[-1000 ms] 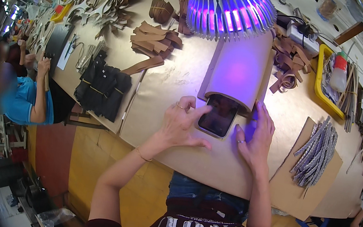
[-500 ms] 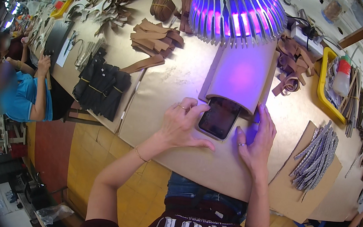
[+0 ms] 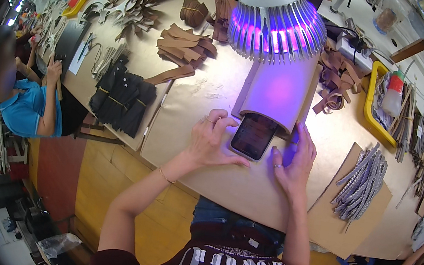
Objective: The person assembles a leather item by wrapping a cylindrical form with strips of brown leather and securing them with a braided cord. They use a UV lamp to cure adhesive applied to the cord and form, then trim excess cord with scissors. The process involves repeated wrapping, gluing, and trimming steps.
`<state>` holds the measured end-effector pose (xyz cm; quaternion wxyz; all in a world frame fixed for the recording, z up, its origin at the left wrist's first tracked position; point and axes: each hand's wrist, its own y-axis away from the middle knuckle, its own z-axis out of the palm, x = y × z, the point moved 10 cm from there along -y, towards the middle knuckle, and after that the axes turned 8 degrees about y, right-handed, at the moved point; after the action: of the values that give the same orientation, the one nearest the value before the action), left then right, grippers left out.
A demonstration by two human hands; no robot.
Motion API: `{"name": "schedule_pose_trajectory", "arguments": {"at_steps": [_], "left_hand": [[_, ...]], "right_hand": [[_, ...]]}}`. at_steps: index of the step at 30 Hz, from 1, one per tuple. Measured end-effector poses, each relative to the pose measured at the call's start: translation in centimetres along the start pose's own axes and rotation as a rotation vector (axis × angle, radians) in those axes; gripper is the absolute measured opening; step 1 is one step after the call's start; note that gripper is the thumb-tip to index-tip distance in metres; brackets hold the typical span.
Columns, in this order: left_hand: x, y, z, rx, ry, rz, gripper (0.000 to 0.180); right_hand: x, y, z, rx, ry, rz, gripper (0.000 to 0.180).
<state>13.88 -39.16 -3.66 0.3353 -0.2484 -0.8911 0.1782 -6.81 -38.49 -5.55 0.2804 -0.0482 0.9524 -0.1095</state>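
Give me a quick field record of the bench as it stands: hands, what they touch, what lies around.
left hand: flat on the table, fingers at the left edge of the phone
right hand: flat on the table, just right of the phone
phone: dark, screen lit, lying partly under the lamp's glow
lamp: finned head, purple light, hanging over a tan sheet
table: tan-covered
left of hands: dark stacked pieces
right of hands: bundle of grey strips on cardboard
far right: yellow tray

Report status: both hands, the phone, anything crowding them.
Left hand open, flat beside phone. Right hand open, fingers at phone's right edge. Phone lies half under lit purple lamp; brown board just beyond.
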Motion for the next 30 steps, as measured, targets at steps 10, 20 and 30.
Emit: {"name": "schedule_pose_trajectory", "arguments": {"at_steps": [10, 20, 30], "left_hand": [[-1.7, -3.6, 2.3, -0.31, 0.028, -0.059, 0.138], [-3.8, -7.2, 3.1, 0.147, 0.367, -0.261, 0.083], [-5.1, -2.7, 4.5, 0.057, 0.33, -0.372, 0.066]], "right_hand": [[-0.3, 0.0, -0.4, 0.016, -0.003, -0.039, 0.076], [0.6, 0.0, -0.3, -0.004, -0.079, 0.031, 0.066], [5.4, -15.1, -4.8, 0.163, -0.52, 0.153, 0.031]]}}
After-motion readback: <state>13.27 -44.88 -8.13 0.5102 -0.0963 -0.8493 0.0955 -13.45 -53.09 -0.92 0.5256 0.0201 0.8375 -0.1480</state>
